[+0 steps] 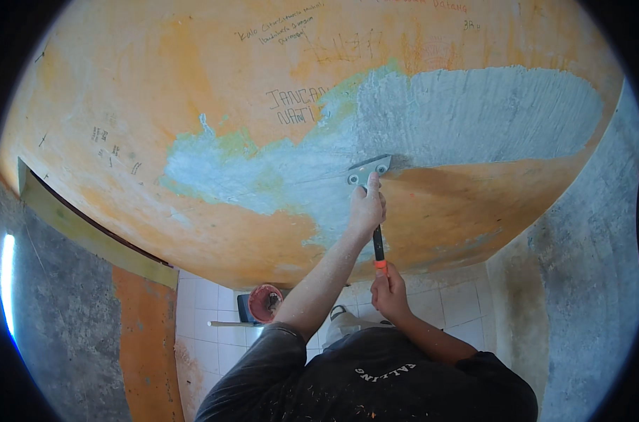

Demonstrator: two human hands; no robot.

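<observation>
My left hand (367,211) grips a long-handled scraper (378,243) close to its head, with the thumb stretched toward the wide blade. Lower down, my right hand (389,290) is closed round the orange end of the black handle. The grey blade head (369,171), with two round screws, lies tilted against the wall, at the lower edge of a bare grey patch (488,112). To its left spreads a pale bluish patch (249,172) with ragged greenish edges. Orange paint (460,211) covers the wall below the blade.
A reddish bucket (265,302) stands on the white tiled floor (460,302) below the wall, beside a dark object and a pale stick (233,324). A recessed opening edge (94,221) is at left. Grey walls (587,281) flank both sides.
</observation>
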